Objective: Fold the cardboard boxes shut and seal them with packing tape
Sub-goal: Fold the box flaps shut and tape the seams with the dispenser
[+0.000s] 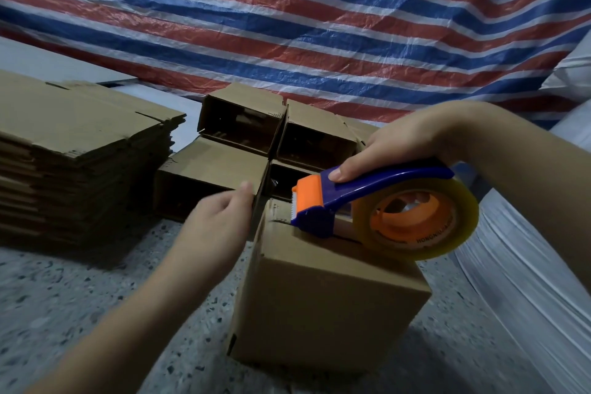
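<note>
A small brown cardboard box (323, 304) stands on the floor in front of me with its top flaps folded down. On its top rests a blue and orange tape dispenser (323, 201) loaded with a clear tape roll (428, 221). My right hand (396, 147) grips the dispenser's blue handle from above, the thumb pressed near the orange blade guard. My left hand (217, 221) is blurred; it sits at the box's far left edge, fingers loosely bent, thumb up. I cannot tell if it touches the box.
Several assembled boxes (243, 125) lie on their sides behind, open mouths facing me. A tall stack of flat cardboard (73, 153) sits at the left. White sheet stacks (527, 281) stand at the right. A striped tarp (319, 25) hangs behind. The floor is speckled terrazzo (64, 297).
</note>
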